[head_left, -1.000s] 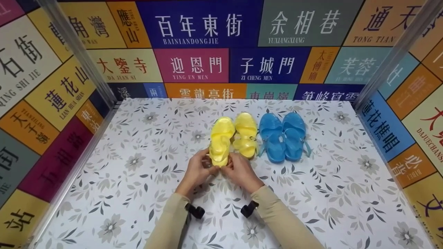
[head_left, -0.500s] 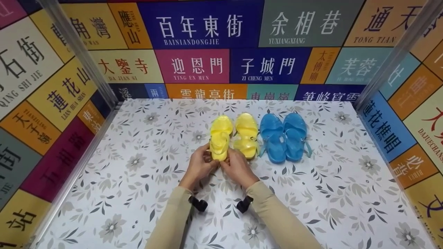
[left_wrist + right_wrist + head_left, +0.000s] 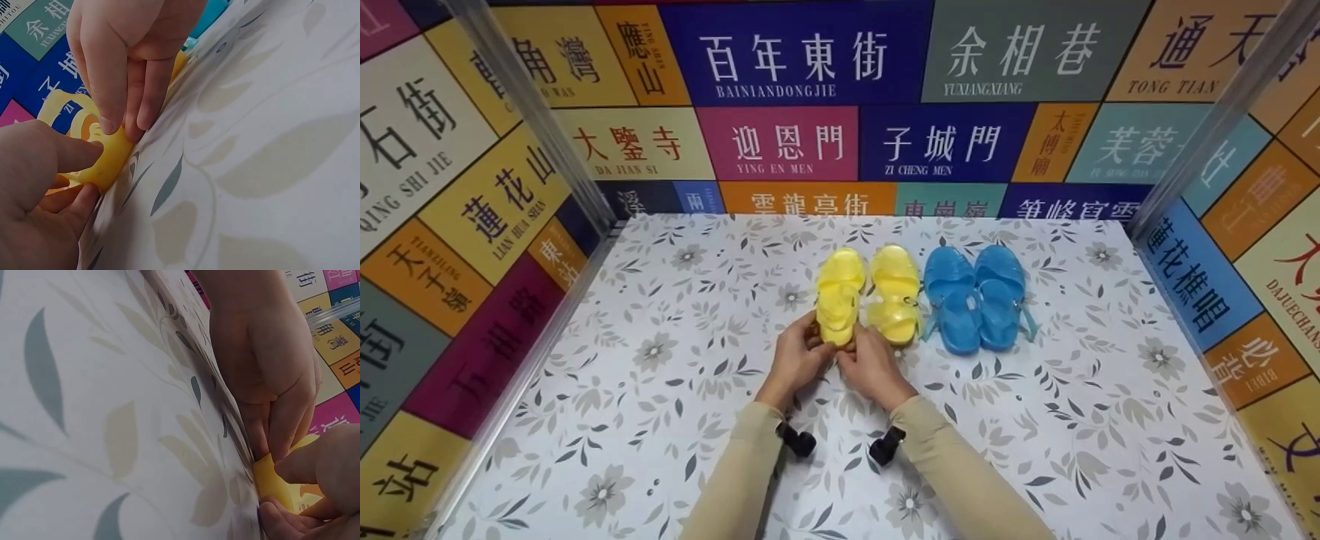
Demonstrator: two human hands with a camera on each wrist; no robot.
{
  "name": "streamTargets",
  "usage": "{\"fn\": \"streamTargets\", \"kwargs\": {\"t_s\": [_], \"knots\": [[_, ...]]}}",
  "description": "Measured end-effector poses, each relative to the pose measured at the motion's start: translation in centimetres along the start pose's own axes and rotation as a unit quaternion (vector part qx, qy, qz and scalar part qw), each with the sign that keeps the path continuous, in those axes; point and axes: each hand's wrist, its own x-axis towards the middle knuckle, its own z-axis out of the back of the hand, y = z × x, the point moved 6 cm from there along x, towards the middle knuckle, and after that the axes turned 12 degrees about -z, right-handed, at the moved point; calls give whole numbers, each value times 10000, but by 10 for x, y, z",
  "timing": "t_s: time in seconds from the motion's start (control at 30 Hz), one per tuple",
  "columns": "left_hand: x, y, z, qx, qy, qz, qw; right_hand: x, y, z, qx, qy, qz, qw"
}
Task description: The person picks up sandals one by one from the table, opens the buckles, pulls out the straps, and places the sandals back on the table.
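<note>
A yellow jelly sandal (image 3: pixel 840 289) lies toe away from me on the floral surface. My left hand (image 3: pixel 796 360) grips its heel from the left, and my right hand (image 3: pixel 876 365) pinches the same heel from the right. In the left wrist view, my left thumb and fingers are about the heel (image 3: pixel 114 154). The right wrist view has both hands meeting at the yellow heel (image 3: pixel 274 486), its sole low against the surface. Just right of it lies the other yellow sandal (image 3: pixel 894 274), pointing the same way, its heel strap across the footbed.
Two blue sandals, a left one (image 3: pixel 951 296) and a right one (image 3: pixel 997 296), lie side by side right of the yellow pair, straps loose at their outer sides. Sign-patterned walls (image 3: pixel 780 142) close the back and both sides of the white leaf-print surface (image 3: pixel 660 420).
Both hands have moved slightly forward with the left yellow sandal. Its heel has come down, and its toe is now about level with the other yellow sandal's toe.
</note>
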Motion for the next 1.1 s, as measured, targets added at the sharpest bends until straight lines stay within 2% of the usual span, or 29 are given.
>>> {"fn": "streamTargets", "kwargs": {"t_s": [0.2, 0.4, 0.47, 0.53, 0.67, 0.8, 0.9, 1.1], "knots": [[0, 2, 2, 204, -151, 130, 9996, -1, -2, 1, 192, 86, -8, 9998], [-8, 4, 10, -98, -463, 196, 9987, -3, -8, 6, 538, 333, -117, 9979], [-12, 3, 14, 66, -497, 97, 9987, -5, -11, 8, 603, 423, -198, 9971], [-14, 1, 18, 446, -470, -63, 9979, -6, -14, 11, 634, 490, -256, 9965], [-19, -4, 22, 993, -255, -526, 9933, -10, -19, 16, 616, 594, -273, 9960], [-22, -10, 18, 995, -51, -937, 9906, -15, -24, 24, 704, 587, -207, 9956], [-25, -14, 16, 1132, -42, -1145, 9869, -18, -28, 29, 785, 545, -157, 9953], [-29, -23, 9, 972, 44, -1237, 9875, -22, -40, 40, 973, 475, -305, 9937]]}}
